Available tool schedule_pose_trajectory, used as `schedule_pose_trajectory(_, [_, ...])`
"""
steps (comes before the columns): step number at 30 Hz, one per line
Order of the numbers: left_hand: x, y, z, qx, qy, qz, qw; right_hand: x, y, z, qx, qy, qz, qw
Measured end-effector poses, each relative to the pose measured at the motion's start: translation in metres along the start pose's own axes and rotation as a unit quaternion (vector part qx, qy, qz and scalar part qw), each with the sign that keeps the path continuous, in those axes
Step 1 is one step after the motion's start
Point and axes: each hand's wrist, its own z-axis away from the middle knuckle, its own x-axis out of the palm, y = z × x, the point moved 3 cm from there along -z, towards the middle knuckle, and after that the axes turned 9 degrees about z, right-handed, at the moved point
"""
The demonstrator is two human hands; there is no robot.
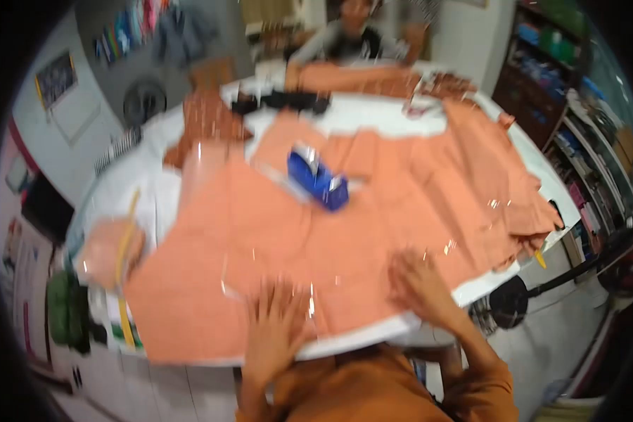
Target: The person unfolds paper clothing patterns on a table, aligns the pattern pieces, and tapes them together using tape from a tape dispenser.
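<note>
Subject: peach cloth (274, 235), spread over most of the white tabletop (383, 116), from lower left to right of the frame; it overlies the near edge at lower left.

Hands: the left hand (271, 327) is at lower centre, palm down near the cloth's front edge, fingers spread; its grip is fully open and has hold of nothing. The right hand (422, 285) is at lower right of centre, blurred, fingers extended over the cloth; its grip appears open, with nothing seen in it. Both appear to rest on the fabric.

Surroundings: a blue-and-silver object (318, 183), too blurred to identify, lies on the cloth above centre. Patterned brown cloth (214, 116) is at upper left. A person (355, 39) is beyond the far edge.

Assessment: the step in hand is judged to be flattening the cloth. Sound practice is even, light pressure with flat palms, working outward from the middle, one hand anchoring while the other smooths. Folds at right merit attention; pulling risks skewing the fabric or shifting the blue-and-silver object.
</note>
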Motion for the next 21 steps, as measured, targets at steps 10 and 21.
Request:
schedule_pose_trajectory(10, [0.000, -0.035, 0.028, -0.115, 0.017, -0.018, 0.993, -0.008, -0.015, -0.018, 0.016, 0.046, 0.067, 0.997])
schedule_pose_trajectory(21, [-0.014, -0.018, 0.028, -0.119, 0.039, -0.015, 0.992, -0.126, -0.078, 0.002, -0.090, 0.504, -0.233, 0.827])
